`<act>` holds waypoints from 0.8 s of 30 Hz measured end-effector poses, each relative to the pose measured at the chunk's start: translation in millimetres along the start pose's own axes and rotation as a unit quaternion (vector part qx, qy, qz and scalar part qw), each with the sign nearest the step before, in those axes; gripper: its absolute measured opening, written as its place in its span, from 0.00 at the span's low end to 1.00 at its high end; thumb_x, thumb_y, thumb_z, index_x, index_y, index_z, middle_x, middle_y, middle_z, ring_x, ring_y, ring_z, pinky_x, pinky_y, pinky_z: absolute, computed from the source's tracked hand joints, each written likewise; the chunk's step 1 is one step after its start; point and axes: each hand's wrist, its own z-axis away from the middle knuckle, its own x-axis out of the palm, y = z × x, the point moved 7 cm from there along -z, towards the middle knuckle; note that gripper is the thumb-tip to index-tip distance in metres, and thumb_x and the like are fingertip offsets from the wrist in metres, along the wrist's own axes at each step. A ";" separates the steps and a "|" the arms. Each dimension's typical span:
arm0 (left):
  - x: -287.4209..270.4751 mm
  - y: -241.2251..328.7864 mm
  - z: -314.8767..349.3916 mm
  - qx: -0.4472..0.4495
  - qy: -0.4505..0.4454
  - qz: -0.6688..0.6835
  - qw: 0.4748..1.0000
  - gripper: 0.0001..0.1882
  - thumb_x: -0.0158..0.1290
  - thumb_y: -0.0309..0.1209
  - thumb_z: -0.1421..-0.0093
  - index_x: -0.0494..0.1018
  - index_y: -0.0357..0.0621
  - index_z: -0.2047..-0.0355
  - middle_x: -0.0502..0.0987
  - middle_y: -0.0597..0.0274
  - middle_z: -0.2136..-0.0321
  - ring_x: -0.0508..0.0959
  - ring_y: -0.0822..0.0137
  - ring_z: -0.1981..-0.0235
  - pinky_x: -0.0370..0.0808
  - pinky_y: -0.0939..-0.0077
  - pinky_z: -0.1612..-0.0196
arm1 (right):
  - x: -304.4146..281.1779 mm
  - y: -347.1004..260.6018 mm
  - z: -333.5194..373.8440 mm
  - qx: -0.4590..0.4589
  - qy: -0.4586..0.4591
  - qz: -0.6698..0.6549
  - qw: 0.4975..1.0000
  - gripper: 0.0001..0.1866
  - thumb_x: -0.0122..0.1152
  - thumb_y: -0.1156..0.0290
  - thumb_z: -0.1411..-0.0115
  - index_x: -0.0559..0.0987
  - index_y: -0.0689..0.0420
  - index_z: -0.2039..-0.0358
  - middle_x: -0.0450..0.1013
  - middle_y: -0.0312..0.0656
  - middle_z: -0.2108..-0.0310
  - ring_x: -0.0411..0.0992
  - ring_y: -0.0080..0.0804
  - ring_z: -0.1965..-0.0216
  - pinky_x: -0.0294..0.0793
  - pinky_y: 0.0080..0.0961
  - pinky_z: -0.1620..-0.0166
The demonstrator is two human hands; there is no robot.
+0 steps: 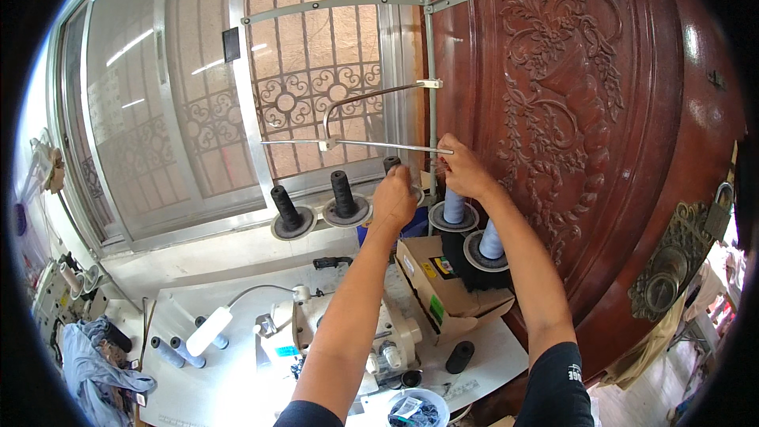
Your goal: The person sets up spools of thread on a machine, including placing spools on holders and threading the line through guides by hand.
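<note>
My left hand (394, 199) is raised with its fingers pinched together, just in front of a dark thread cone (391, 162) on the stand. Whatever lies between those fingers is too fine or hidden to make out. My right hand (465, 170) is closed at the right end of a thin metal rod (379, 145), close to the upright pole (432, 111). Its fingertips are partly hidden, so I cannot see what they pinch. Below it stands a light blue thread cone (454, 207) on a round holder. Two dark cones (343, 194) sit on holders to the left.
A white sewing machine (387, 340) is on the table (190, 395) below. Beside it are an open cardboard box (443, 292), a loose dark cone (459, 357) and a plastic tub (417, 411). A guide arm (340, 4) crosses above. A carved wooden door (569, 111) stands close on the right.
</note>
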 end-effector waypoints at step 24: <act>39.9 -3.1 3.3 -0.174 -0.109 0.500 0.842 0.19 0.41 0.26 0.43 0.53 0.46 0.51 0.64 0.66 0.79 0.63 0.78 0.80 0.64 0.83 0.76 | -0.3 -11.7 -1.9 0.012 -0.014 0.031 0.999 0.08 0.49 0.89 0.63 0.68 0.67 0.79 0.61 0.43 0.68 0.67 0.41 0.69 0.67 0.30 0.67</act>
